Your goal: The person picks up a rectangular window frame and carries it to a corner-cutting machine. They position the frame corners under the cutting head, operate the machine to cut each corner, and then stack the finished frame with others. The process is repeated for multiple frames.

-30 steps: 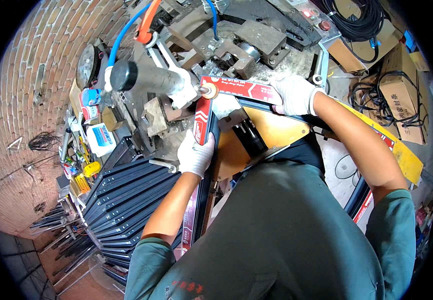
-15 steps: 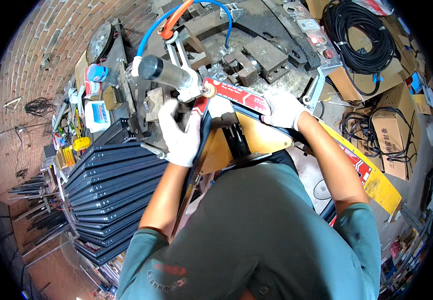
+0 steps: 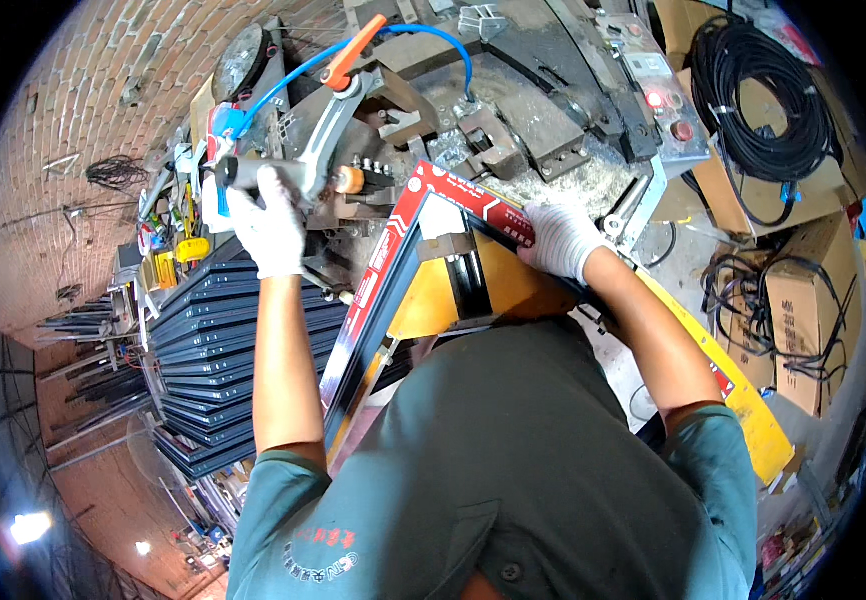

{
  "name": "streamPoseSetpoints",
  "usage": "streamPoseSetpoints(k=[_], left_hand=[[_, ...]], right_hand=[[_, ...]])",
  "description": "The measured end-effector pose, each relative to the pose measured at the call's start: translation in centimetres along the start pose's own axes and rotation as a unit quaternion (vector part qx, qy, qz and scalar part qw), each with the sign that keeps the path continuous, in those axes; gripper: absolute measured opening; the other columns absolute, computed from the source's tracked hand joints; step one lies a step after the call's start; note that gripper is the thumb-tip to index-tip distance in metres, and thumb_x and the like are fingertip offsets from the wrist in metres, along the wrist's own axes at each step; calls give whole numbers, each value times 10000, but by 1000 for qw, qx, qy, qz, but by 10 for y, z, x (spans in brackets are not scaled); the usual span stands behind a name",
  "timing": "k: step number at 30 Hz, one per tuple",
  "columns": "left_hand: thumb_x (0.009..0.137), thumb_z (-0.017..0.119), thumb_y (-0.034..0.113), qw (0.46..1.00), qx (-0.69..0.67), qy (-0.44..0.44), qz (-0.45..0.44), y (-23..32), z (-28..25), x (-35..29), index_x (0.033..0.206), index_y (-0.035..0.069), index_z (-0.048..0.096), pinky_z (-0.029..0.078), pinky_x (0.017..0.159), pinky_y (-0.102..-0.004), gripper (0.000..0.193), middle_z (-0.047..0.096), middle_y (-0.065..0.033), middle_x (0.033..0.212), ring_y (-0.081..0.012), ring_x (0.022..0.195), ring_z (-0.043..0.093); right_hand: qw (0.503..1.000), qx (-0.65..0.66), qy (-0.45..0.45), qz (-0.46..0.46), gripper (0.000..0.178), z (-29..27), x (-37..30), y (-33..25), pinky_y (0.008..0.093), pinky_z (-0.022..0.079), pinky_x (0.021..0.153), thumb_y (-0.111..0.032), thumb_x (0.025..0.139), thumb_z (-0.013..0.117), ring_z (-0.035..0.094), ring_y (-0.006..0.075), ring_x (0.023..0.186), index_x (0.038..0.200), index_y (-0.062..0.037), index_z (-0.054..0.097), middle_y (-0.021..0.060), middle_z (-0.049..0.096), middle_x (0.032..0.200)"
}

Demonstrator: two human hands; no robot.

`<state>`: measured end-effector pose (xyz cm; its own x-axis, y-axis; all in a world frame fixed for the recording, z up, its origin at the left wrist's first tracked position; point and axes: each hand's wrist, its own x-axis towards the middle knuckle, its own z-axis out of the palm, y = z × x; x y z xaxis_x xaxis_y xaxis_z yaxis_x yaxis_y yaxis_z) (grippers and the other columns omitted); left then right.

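A dark metal frame [image 3: 378, 285] with red-and-white protective film on its bars lies under my hands, its mitred corner pointing away from me. My right hand [image 3: 563, 240], in a white glove, is closed over the right bar a little way from the corner. To the left, my gloved left hand [image 3: 273, 232] has its fingers against an air clamp cylinder [image 3: 278, 177] on a grey swing arm; part of its grip is hidden. The cylinder's round tan tip [image 3: 349, 180] stands apart from the frame corner. An orange lever [image 3: 353, 53] sits atop the swing arm.
Behind the frame stands a greasy machine with metal jaw blocks [image 3: 493, 140] and a control box [image 3: 668, 110] with a lit red button. A stack of dark profiles [image 3: 233, 350] lies left. Coiled black cable [image 3: 763, 120] and a cardboard box [image 3: 808, 310] are at right.
My left hand has moved left, and the clamp cylinder has swung left with it, off the frame corner. My right hand remains on the right bar. A red button now glows.
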<state>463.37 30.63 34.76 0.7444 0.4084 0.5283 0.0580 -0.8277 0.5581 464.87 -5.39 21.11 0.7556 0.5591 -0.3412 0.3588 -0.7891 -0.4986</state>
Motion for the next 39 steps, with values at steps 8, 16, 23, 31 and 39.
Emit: streamPoseSetpoints(k=[8, 16, 23, 31, 39], left_hand=[[1024, 657, 325, 987, 27, -61, -146, -18, -33, -30, 1216, -21, 655, 497, 985, -416, 396, 701, -207, 1129, -333, 1038, 666], [897, 760, 85, 984, 167, -21, 48, -40, -128, -180, 1242, 3, 660, 473, 1066, -410, 368, 662, -179, 1244, -330, 1185, 620], [877, 744, 17, 953, 251, 140, -93, -91, -280, -298, 1188, 5, 677, 521, 991, -417, 318, 682, -173, 1185, -338, 1111, 654], [853, 766, 166, 805, 476, 241, -260, -202, -462, -532, 1204, 36, 645, 512, 953, -475, 394, 682, -182, 1137, -388, 1066, 641], [848, 681, 689, 402, 518, 158, -738, -220, -636, -769, 1480, 96, 535, 431, 1128, -454, 879, 595, -183, 1435, -377, 1342, 547]], right_hand=[[1000, 13, 6, -15, 423, 0, -3, 0, 454, 568, 862, -377, 832, 738, 717, 406, 955, 1095, -49, 688, 221, 741, 986], [1000, 2, 8, 17, 534, -8, -12, -14, 527, 534, 884, -465, 848, 727, 692, 466, 959, 1135, -34, 595, 269, 720, 992], [982, -1, 181, -57, 682, 8, -30, -46, 460, 559, 926, -385, 844, 805, 702, 414, 1095, 1403, -57, 592, 245, 718, 1192], [975, -128, 176, 42, 721, 36, -31, -29, 500, 539, 911, -549, 967, 648, 689, 460, 1102, 1562, -183, 471, 260, 709, 1239], [960, -227, 126, 110, 740, 34, -18, -40, 484, 533, 966, -543, 1050, 528, 642, 437, 1229, 1650, -184, 285, 245, 634, 1400]])
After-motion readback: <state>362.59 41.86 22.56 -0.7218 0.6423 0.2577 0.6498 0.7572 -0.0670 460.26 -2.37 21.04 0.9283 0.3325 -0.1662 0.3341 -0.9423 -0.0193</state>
